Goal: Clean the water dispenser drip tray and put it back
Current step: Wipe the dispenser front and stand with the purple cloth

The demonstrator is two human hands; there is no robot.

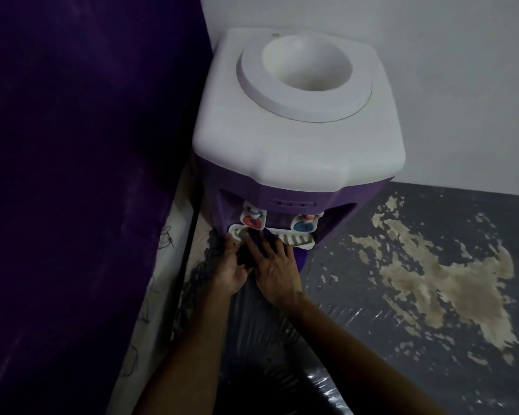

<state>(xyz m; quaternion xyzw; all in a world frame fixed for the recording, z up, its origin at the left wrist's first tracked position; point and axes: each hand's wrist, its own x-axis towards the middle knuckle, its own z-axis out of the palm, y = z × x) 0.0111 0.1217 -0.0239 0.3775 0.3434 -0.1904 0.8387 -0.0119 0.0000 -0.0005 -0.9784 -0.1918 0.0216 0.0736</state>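
Both hands are in at the foot of the water dispenser (297,139), which stands in the corner with its white top and empty bottle well filling the upper middle of the view. The drip tray (294,238) sits in its slot at the front of the purple body, at about 6 o'clock from the bottle well, directly under the two taps: the red tap (251,220) at 9 o'clock of the blue tap (303,225).

The left hand (231,271) is at the tray's left end, fingertips touching the white rim; whether that grip is curled round the edge or merely resting there, I cannot tell in this dim light. The right hand (274,265) lies across the tray's middle, fingers straight and spread, a loose flat grip pressing down on something dark purple, possibly a cloth (256,238), on the slats.

At 9 o'clock, a dark purple curtain (81,163). At 3 o'clock, worn grey floor (432,265) with pale patches.
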